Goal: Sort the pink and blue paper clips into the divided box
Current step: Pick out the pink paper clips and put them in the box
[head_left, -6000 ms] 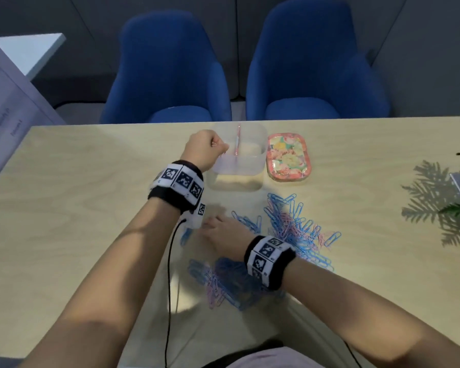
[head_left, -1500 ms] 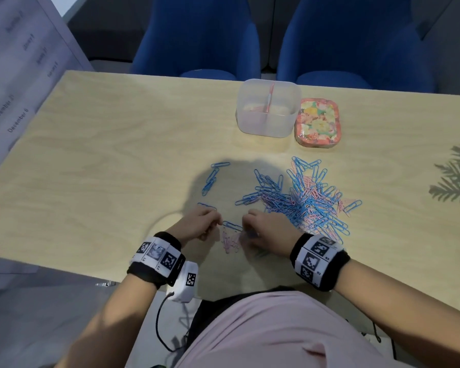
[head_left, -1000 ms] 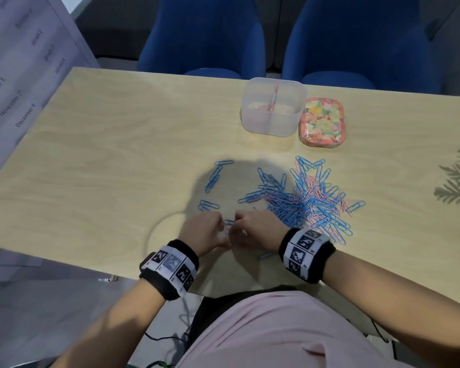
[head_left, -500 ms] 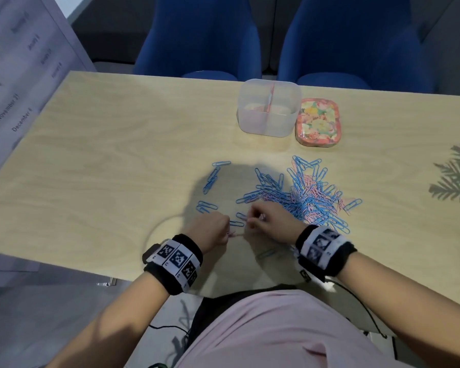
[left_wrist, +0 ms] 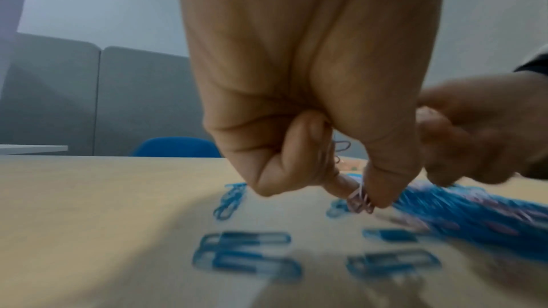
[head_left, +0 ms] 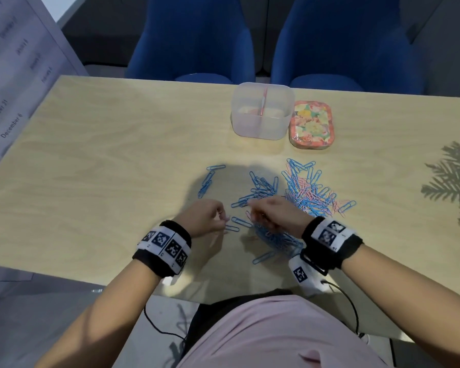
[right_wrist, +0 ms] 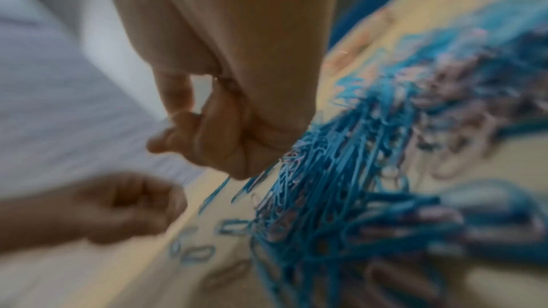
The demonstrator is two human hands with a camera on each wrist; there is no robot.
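The clear divided box [head_left: 262, 128] stands at the table's far side, its pink divider upright. A mixed heap of blue and pink paper clips [head_left: 312, 193] lies in front of it, and a mostly blue bunch [head_left: 276, 239] lies under my right wrist. My left hand [head_left: 222, 217] pinches a few pink clips [left_wrist: 360, 202] between thumb and forefinger just above the table. My right hand [head_left: 252, 212] is curled close beside it, thumb against forefinger, with a pink clip [head_left: 248, 215] at its fingertips. The right wrist view is blurred.
A floral lid [head_left: 310, 125] lies right of the box. Loose blue clips [head_left: 206, 181] are scattered to the left, and more [left_wrist: 246, 252] lie under my left hand. Two blue chairs [head_left: 189, 41] stand behind the table. A plant's shadow [head_left: 452, 179] falls at the right.
Six seconds ago my left hand was up at the box; it has come back beside the right hand. Over the last second both hands shifted slightly away from me among the clips.
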